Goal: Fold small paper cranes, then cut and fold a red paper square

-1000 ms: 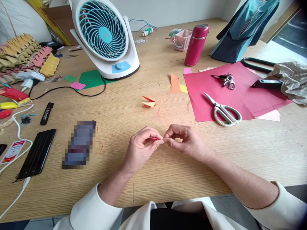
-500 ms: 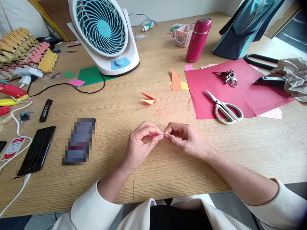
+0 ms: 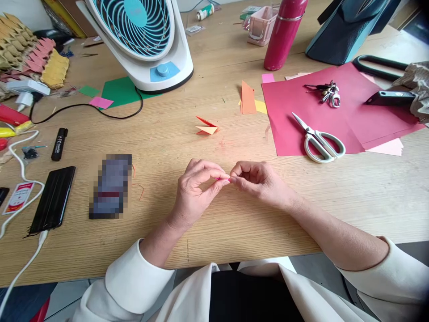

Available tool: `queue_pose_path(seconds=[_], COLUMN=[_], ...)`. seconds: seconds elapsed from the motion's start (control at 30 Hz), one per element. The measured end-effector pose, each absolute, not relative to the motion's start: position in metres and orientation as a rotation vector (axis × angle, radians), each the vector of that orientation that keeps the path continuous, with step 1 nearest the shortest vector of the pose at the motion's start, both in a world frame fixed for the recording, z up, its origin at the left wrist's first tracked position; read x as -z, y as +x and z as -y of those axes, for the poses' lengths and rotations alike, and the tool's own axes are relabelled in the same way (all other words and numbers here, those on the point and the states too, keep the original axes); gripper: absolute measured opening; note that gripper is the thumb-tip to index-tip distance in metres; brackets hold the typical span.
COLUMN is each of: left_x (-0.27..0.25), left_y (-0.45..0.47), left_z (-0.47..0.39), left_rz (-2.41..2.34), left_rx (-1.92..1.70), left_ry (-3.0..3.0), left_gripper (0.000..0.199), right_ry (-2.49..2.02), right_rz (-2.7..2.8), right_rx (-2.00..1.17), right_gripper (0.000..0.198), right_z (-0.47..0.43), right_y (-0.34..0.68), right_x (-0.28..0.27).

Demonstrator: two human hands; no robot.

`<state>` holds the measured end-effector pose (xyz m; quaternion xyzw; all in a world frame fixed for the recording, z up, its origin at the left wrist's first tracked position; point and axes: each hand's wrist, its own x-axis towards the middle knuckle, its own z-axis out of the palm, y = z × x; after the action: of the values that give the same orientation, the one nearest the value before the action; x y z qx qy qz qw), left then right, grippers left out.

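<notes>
Over the front middle of the wooden table, my left hand (image 3: pixel 197 190) and my right hand (image 3: pixel 259 183) meet at the fingertips. Between them they pinch a small pink piece of paper (image 3: pixel 229 179); most of it is covered by the fingers, and its shape cannot be made out. Thumb and forefinger of each hand are pressed together on it. Just beyond the hands lie folded orange and red paper pieces (image 3: pixel 207 129). White-handled scissors (image 3: pixel 323 145) rest to the right, partly on large red paper sheets (image 3: pixel 288 103).
A white fan (image 3: pixel 164 71) stands at the back left, a magenta bottle (image 3: pixel 283 38) at the back right. A blurred dark phone-like object (image 3: pixel 110 185), a black power bank (image 3: pixel 53 197) with a white cable and a black marker (image 3: pixel 59 144) lie left. Keys (image 3: pixel 330 93) rest on the red sheets.
The view has tilted slightly downward, so the table things sit higher in it. Both hands keep their pinch on the pink paper, of which less shows now.
</notes>
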<state>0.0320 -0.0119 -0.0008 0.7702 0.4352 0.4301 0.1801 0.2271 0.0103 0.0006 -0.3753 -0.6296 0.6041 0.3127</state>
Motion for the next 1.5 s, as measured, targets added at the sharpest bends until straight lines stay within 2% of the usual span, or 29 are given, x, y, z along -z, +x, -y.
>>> queue_pose_path(seconds=[0.53, 0.83, 1.03, 1.23, 1.5], left_x=[-0.004, -0.006, -0.005, -0.003, -0.006], left_y=[0.029, 0.032, 0.032, 0.034, 0.033], left_z=[0.011, 0.016, 0.017, 0.018, 0.018], left_rz=[-1.260, -1.320, -1.381, -1.435, -1.400], left_rx=[-1.148, -1.040, -1.030, -1.082, -1.135], left_ry=[2.447, 2.567, 2.554, 2.462, 2.349], left_gripper=[0.008, 0.012, 0.011, 0.011, 0.013], right_ry=[-0.992, -0.997, -1.007, -0.872, -0.729], right_rz=[1.737, 2.043, 1.940, 1.963, 2.085], right_rx=[-1.577, -1.166, -1.238, -1.055, -0.854], right_gripper=[0.037, 0.013, 0.012, 0.003, 0.008], right_z=[-0.014, -0.010, -0.010, -0.007, -0.008], right_y=[0.231, 0.233, 0.235, 0.231, 0.233], right_x=[0.002, -0.008, -0.008, -0.007, -0.001])
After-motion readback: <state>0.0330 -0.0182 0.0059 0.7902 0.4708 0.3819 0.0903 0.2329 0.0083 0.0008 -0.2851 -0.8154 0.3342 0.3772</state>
